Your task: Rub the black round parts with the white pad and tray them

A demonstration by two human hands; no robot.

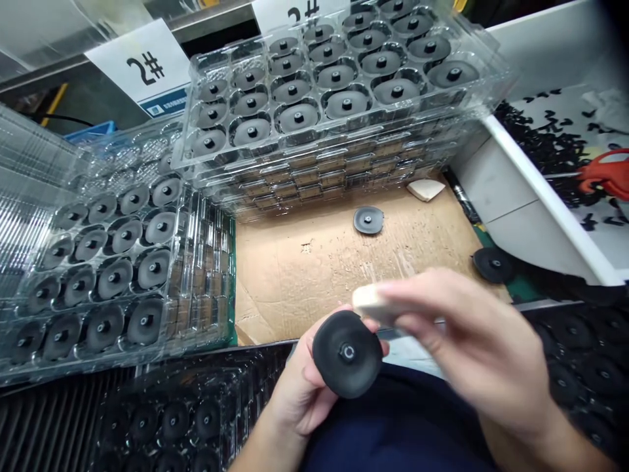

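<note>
Two hands work at one part: the left hand cups a black disc with a central hub, fingers curled behind it, face up toward the camera. The right hand, motion-blurred, pinches a pale pad narrowly between thumb and fingers and presses it to the disc's upper rim; the step in hand reads as wiping or rubbing that rim. The disc sits just above the person's dark lap, below the near edge of a cardboard sheet. On the cardboard lie a second disc and a pale chip; a third disc lies past its right edge. Clear trays of seated discs bound the work: a stack ahead, another at left. Dark filled trays lie near the left forearm. A white-rimmed bin of small black parts stands at far right.
</note>
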